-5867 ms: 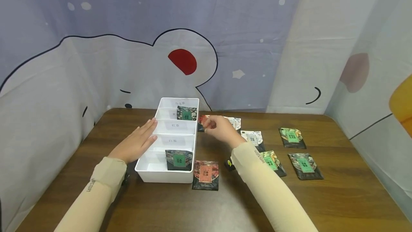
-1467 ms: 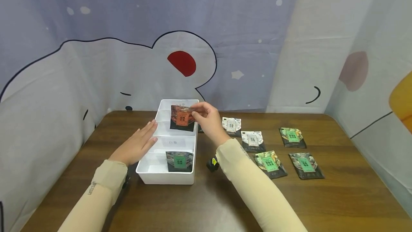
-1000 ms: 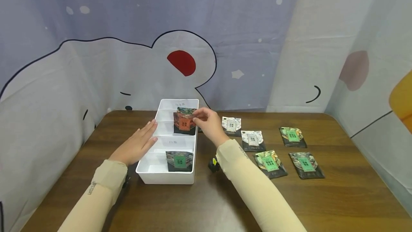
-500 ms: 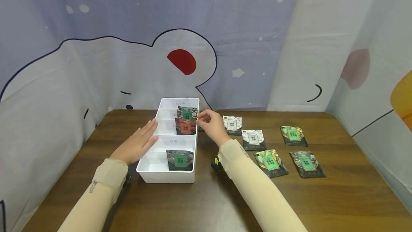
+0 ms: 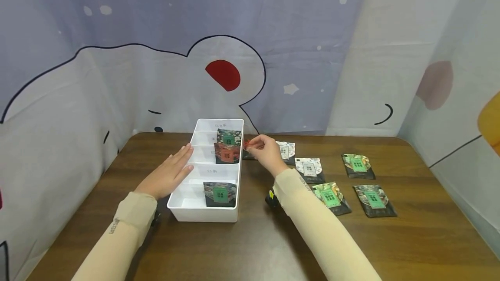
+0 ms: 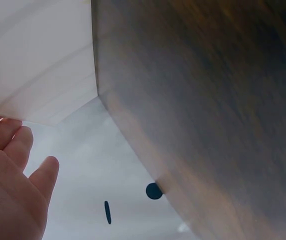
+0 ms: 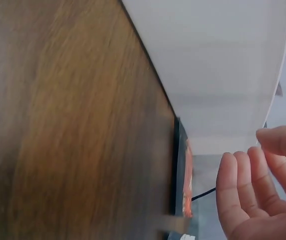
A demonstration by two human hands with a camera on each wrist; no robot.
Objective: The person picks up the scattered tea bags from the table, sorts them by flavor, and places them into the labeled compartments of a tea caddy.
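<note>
- The red sachet (image 7: 187, 175) lay flat near the table's back edge, just beside the box's right wall, partly hidden from the head view by fingers.
- The right hand (image 5: 268, 153) hovered over it with loosely curled fingers, apparently grasping nothing.
- The left hand (image 5: 167, 171), flat-fingered and unclenched, touched the left rim of the white box (image 5: 203, 215).
- Done, judging by the layout: a floral green sachet (image 5: 228, 137) stood second from the back, another red sachet (image 5: 227, 154) third, and a dark green sachet (image 5: 220, 194) in front.
- Seemingly left: the flat red one, two white sachets (image 5: 309, 170) and three green-labelled sachets (image 5: 375, 200) towards the table's right edge.
- In the way: the box wall and a neighbouring white sachet left little room; the right sleeve (image 5: 312, 218) reached across the table (image 5: 211, 250).
</note>
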